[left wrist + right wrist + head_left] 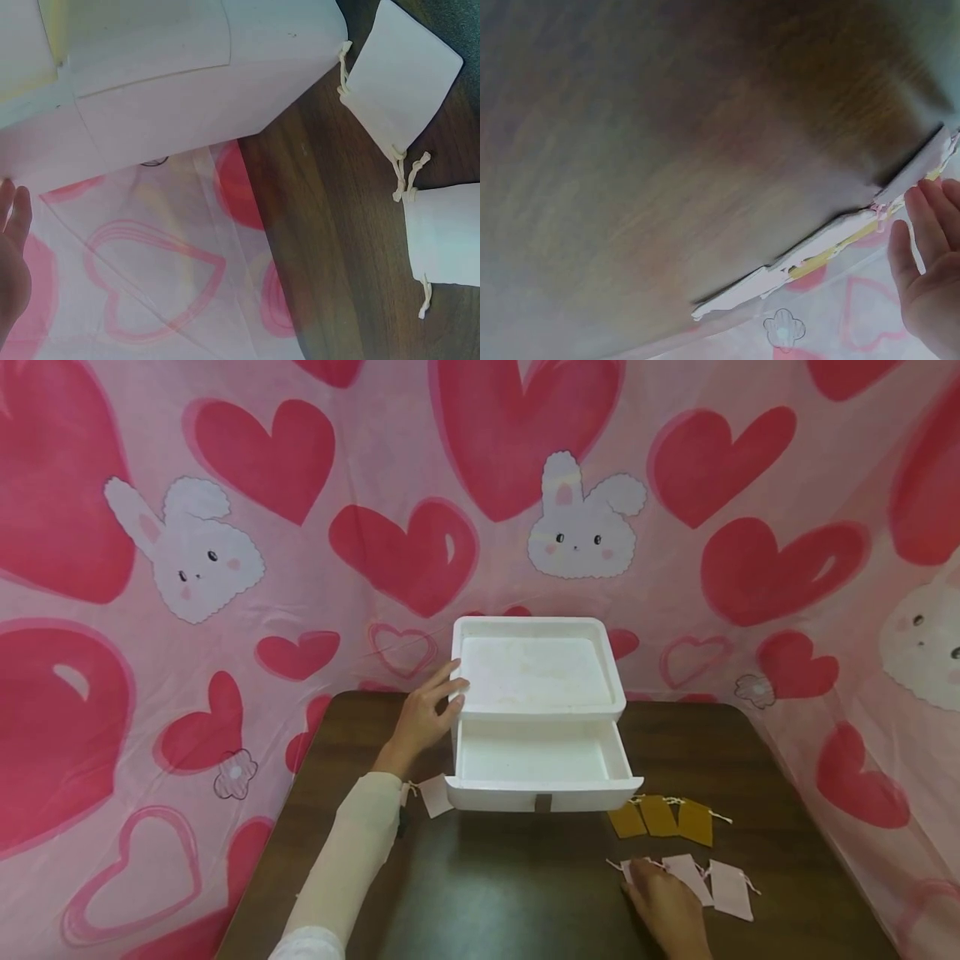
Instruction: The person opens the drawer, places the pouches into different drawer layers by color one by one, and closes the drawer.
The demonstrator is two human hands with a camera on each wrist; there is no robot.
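A white drawer unit (536,672) with a tray-like top stands at the far side of the table. Its drawer (528,760) is pulled out, and nothing shows inside. My left hand (423,718) rests against the unit's upper left edge, fingers spread. On the right, my right hand (667,902) reaches down to the leftmost pale pink drawstring pouch (637,868), covering most of it. In the right wrist view its fingers (928,225) are extended at the pouch, thumb apart. Two more pale pink pouches, a middle one (687,877) and a right one (731,890), lie alongside.
Several mustard drawstring pouches (662,817) lie behind the pink row, near the drawer's right corner. Left of the unit lies another pale pouch (435,795); the left wrist view shows a second pale pouch (450,234) beside it. A heart-print cloth (405,552) hangs behind the table (480,893).
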